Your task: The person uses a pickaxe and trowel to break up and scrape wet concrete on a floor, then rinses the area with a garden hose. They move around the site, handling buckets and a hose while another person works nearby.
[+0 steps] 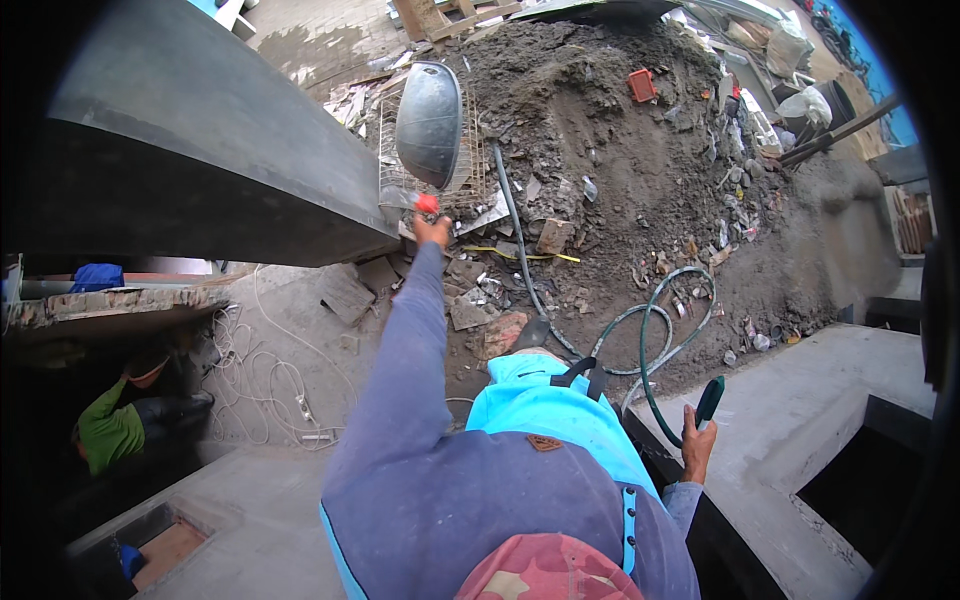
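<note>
My left hand (432, 231) reaches forward on a stretched arm, its fingers closed round a red-ended thing (427, 203) with a pale grey part. Its exact kind is unclear. Just beyond it, a rounded grey tub (428, 125) rests on a wire rack (472, 150), seemingly tilted or turned over. At the lower right, my right hand (698, 447) is closed on a green hose (650, 397); a dark green end piece (710, 400) sticks up from the grip. The hose runs in loops over the dirt, then forward toward the rack.
A grey concrete beam (200, 130) crosses on the left. Ahead lies a mud heap (580, 110) with rubble and a red crate (642, 85). White cables (285, 375) tangle at the left, near a person in a green sleeve (110, 437). A concrete ledge (780, 400) with dark openings lies right.
</note>
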Available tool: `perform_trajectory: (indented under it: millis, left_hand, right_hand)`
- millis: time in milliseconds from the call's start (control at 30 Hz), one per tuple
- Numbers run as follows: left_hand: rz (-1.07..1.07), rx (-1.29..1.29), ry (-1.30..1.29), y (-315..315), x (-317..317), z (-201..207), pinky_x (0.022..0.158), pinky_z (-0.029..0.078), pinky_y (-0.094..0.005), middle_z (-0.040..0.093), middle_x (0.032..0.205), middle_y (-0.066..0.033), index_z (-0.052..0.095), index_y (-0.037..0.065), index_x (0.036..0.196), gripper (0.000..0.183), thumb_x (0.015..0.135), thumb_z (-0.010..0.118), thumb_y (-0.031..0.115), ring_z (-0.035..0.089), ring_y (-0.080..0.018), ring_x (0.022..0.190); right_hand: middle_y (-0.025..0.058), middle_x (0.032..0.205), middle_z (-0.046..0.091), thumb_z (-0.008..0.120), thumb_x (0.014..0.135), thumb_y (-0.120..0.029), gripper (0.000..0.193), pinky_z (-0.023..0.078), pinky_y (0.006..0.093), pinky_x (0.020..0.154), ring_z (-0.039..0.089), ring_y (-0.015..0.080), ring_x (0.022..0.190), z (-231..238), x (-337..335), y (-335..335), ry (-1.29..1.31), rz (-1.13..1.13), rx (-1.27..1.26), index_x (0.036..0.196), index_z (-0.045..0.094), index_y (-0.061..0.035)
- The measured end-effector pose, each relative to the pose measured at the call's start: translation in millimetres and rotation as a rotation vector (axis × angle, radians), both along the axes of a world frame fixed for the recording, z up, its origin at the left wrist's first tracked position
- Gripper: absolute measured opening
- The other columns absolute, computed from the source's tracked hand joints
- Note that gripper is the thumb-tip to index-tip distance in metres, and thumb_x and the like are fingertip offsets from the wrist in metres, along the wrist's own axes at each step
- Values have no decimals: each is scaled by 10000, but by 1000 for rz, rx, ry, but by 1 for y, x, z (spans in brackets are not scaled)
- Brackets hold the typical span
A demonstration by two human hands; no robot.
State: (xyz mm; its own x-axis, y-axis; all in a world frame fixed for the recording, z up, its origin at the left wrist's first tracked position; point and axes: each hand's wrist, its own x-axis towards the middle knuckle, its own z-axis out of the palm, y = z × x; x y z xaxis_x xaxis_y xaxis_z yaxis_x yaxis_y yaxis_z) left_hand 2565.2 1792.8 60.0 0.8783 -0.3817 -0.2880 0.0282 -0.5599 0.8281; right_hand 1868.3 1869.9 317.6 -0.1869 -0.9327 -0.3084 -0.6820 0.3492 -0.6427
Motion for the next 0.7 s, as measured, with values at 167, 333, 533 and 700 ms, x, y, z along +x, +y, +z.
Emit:
perform_trajectory:
  millis: [167,333,533,700]
  left_hand:
    - [-990,173,300,14,-138,-17,726,507,-367,697,846,-85,722,17,946,431,797,803,414,636,-189,778]
    - [-1409,-48,571,5,-255,80,1098,409,-398,524,1413,-201,441,-3,1443,838,834,769,470,515,-285,1303]
    - [-1442,-551,1051,-1,-334,211,1162,341,-430,452,1481,-192,421,28,1445,841,849,736,529,408,-292,1400]
    - [-822,-848,1417,-19,-349,258,1057,481,-445,698,1075,-140,561,72,1057,311,965,652,354,651,-238,1095]
  right_hand:
    - [-16,606,507,714,929,-299,347,341,313,504,450,89,558,5,25,-11,11,90,-5,733,578,-48]
    - [16,640,538,718,924,-285,331,381,333,550,473,113,607,17,64,-41,-18,243,-68,778,602,-11]
    - [95,722,639,727,892,-260,271,449,367,619,584,177,676,30,129,-71,-24,503,38,911,677,6]
    - [184,922,731,732,861,-257,320,515,428,745,710,325,871,29,180,-96,-137,662,92,1045,683,0]
